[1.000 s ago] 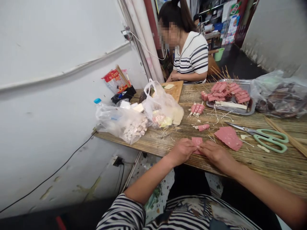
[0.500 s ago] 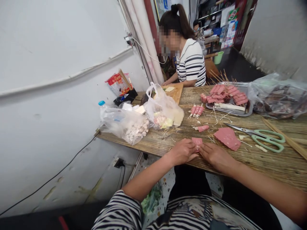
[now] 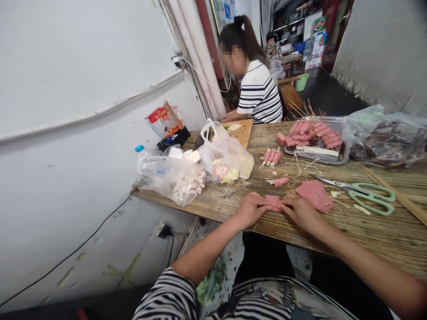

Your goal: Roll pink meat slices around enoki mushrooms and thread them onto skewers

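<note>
At the near table edge a pink meat slice [image 3: 272,202] lies between my hands. My left hand [image 3: 252,209] pinches its left end, and my right hand [image 3: 302,213] has its fingers closed on the right end. Whether anything is rolled inside the slice is hidden. Just beyond sits a finished pink roll [image 3: 280,181] with white enoki mushroom ends sticking out. Farther back several similar rolls [image 3: 271,156] lie side by side. To the right of my right hand rests a stack of flat pink slices [image 3: 315,195].
Green-handled scissors [image 3: 370,195] and bamboo skewers [image 3: 396,191] lie at right. Behind them stand a metal tray [image 3: 343,153] of skewered rolls and a bag of dark food [image 3: 387,138]. Plastic bags [image 3: 173,178] sit at left. Across the table a person [image 3: 260,91] works by a cutting board [image 3: 246,131].
My fingers have shifted outward toward the two ends of the pink slice, so more of it shows between my hands. The view has moved slightly.
</note>
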Tool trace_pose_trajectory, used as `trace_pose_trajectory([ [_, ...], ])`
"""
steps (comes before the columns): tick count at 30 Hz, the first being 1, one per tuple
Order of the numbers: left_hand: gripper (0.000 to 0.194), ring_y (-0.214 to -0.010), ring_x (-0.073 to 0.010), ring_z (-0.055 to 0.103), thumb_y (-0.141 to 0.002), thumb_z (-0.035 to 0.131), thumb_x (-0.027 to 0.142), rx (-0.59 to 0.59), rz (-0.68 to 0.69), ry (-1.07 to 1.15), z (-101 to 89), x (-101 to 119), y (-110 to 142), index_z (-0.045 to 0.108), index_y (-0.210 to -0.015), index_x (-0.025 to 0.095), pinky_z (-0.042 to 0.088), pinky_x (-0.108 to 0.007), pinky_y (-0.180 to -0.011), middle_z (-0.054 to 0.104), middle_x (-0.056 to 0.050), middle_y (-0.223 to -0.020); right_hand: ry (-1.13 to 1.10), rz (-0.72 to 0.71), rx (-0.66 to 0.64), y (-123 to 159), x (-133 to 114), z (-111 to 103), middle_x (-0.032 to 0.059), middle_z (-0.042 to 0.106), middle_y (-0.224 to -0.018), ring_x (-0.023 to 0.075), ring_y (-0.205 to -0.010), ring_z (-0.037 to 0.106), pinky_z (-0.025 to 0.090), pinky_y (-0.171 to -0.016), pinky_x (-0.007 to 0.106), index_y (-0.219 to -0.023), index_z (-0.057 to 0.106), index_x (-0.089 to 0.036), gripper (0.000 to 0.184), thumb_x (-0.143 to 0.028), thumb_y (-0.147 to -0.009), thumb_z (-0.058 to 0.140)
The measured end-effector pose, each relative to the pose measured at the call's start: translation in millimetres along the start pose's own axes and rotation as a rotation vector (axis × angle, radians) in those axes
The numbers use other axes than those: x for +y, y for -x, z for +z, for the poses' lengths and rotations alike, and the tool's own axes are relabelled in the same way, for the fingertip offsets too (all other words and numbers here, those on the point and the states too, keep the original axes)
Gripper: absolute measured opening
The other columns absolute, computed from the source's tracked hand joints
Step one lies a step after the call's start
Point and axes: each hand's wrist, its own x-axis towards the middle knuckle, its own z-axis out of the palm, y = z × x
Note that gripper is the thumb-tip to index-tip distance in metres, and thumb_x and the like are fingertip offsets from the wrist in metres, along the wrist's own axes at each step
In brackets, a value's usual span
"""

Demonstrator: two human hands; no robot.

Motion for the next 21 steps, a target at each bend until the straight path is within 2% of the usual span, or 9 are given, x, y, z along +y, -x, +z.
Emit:
trace_pose_trajectory([
  [3, 0.016, -0.075, -0.0155, 0.063, -0.082, 0.069, 0.031, 0.031, 0.019, 0.03, 1.9, -4.1, 1.1, 0.077, -0.091, 0.021, 0.05, -0.028, -0.072, 0.075, -0.005, -0.081, 0.035, 0.007, 0.003, -0.1, 1.2, 0.8, 0.0066, 0.061, -0.075, 0.0183, -0.074, 0.056, 0.045, -0.07, 0.03, -0.079, 0.072, -0.018, 0.027, -0.027, -0.089, 0.048],
  [8, 0.024, -0.075, -0.0159, 0.063, -0.091, 0.054, 0.029, 0.061, 0.258, 0.004, 4.5, -13.1, 6.4, 0.075, -0.088, 0.019, 0.048, -0.032, -0.077, 0.074, -0.006, -0.077, 0.077, 0.033, -0.014, -2.5, -3.2, -2.3, 0.0059, 0.06, -0.076, 0.0178, -0.074, 0.055, 0.044, -0.069, 0.03, -0.074, 0.07, -0.018, 0.027, -0.026, -0.088, 0.048],
  [12, 0.029, -0.079, -0.0161, 0.061, -0.095, 0.044, 0.022, -0.021, 0.339, -0.179, -0.7, -4.9, 6.4, 0.073, -0.093, 0.021, 0.044, -0.032, -0.077, 0.074, -0.005, -0.084, 0.092, 0.098, -0.051, -7.7, -8.1, -5.5, 0.0048, 0.061, -0.074, 0.0171, -0.074, 0.056, 0.042, -0.069, 0.028, -0.069, 0.066, -0.018, 0.026, -0.024, -0.087, 0.048],
  [16, 0.029, -0.086, -0.0178, 0.056, -0.096, 0.043, 0.022, -0.151, 0.334, -0.397, -8.7, 11.1, 5.2, 0.071, -0.095, 0.019, 0.04, -0.032, -0.077, 0.07, -0.007, -0.091, 0.102, 0.171, -0.077, -10.8, -12.2, -6.1, 0.0053, 0.062, -0.076, 0.0173, -0.073, 0.056, 0.04, -0.068, 0.028, -0.069, 0.064, -0.017, 0.023, -0.024, -0.085, 0.048],
  [21, 0.028, -0.086, -0.0191, 0.05, -0.094, 0.049, 0.038, -0.204, 0.248, -0.555, -10.2, 20.1, 8.9, 0.071, -0.096, 0.021, 0.034, -0.033, -0.076, 0.064, -0.006, -0.087, 0.076, 0.249, -0.08, -12.1, -15.3, -4.8, 0.0057, 0.065, -0.079, 0.0176, -0.076, 0.057, 0.039, -0.069, 0.027, -0.071, 0.062, -0.017, 0.018, -0.024, -0.083, 0.051],
])
